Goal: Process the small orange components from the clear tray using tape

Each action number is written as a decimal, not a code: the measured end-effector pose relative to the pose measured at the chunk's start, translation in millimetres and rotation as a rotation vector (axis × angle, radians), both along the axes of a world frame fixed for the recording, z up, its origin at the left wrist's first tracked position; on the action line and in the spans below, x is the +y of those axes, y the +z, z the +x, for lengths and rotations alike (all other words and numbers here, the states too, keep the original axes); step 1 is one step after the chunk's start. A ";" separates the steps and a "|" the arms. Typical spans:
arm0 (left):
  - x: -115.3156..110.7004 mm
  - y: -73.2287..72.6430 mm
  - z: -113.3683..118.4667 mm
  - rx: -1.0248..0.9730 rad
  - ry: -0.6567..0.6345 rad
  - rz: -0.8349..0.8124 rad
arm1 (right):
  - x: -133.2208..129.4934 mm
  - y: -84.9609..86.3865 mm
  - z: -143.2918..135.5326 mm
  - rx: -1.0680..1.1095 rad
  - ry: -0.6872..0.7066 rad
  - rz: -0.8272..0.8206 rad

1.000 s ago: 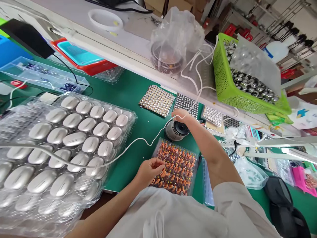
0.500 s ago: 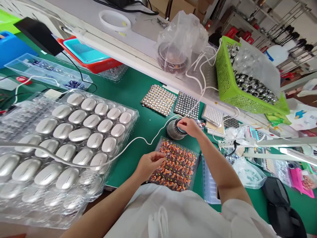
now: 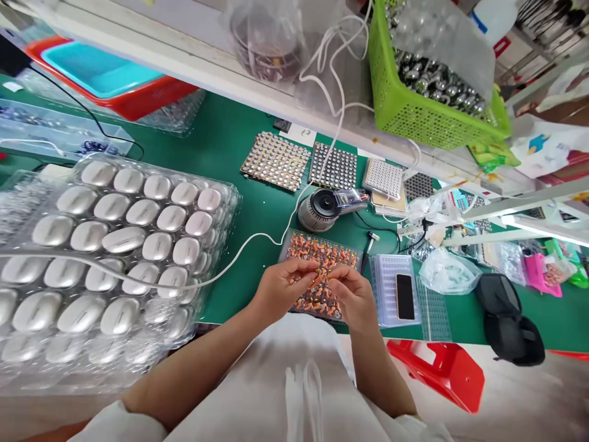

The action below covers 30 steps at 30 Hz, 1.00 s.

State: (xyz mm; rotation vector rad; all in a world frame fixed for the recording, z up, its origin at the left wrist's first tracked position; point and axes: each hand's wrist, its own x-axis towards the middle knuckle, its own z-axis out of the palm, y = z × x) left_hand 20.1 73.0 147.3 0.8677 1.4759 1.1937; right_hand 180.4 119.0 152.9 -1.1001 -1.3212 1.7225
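Both hands meet over a clear tray [image 3: 344, 253] filled with small orange pieces with dark and yellow bits. My left hand [image 3: 286, 287] has thumb and index finger pinched together at the tray's middle. My right hand [image 3: 354, 296] is closed in a pinch just beside it, the fingertips almost touching. Whatever lies between the fingertips is too small to make out. Just beyond the tray stands a round grey device [image 3: 317, 210] with a black top and a clear part on its right side.
Stacked clear trays of silver oval pieces [image 3: 123, 239] fill the left. Behind are boards of small round parts [image 3: 276, 161]. A white cable crosses the table. At right lie a phone [image 3: 405, 296], a black case [image 3: 510, 319] and, below, a red stool [image 3: 442, 371]. A green basket [image 3: 423, 116] sits on the shelf.
My right hand has left the top of the round device and come down beside my left hand over the orange pieces. The view has shifted, showing more of the near right side.
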 end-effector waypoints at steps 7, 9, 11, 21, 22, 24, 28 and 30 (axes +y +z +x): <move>-7.7 10.5 6.9 0.229 -0.055 0.078 | -5.2 13.6 0.5 -0.230 0.088 0.148; -9.7 11.0 7.4 0.270 -0.064 0.108 | -5.8 13.5 0.1 -0.263 0.087 0.184; -11.0 10.9 7.6 0.295 -0.068 0.135 | -6.1 13.1 0.1 -0.277 0.096 0.193; -12.7 10.6 9.9 0.382 -0.078 0.163 | -7.7 10.5 -1.8 -0.359 0.064 0.250; -12.7 10.2 10.3 0.388 -0.078 0.163 | -7.8 10.5 -2.2 -0.372 0.060 0.265; -12.7 9.4 11.1 0.397 -0.074 0.170 | -8.3 10.8 -3.1 -0.401 0.054 0.299; -12.1 7.4 12.4 0.424 -0.053 0.186 | -9.1 10.9 -5.5 -0.448 0.036 0.374; -11.4 6.2 13.1 0.442 -0.048 0.192 | -9.1 10.5 -6.7 -0.470 0.025 0.410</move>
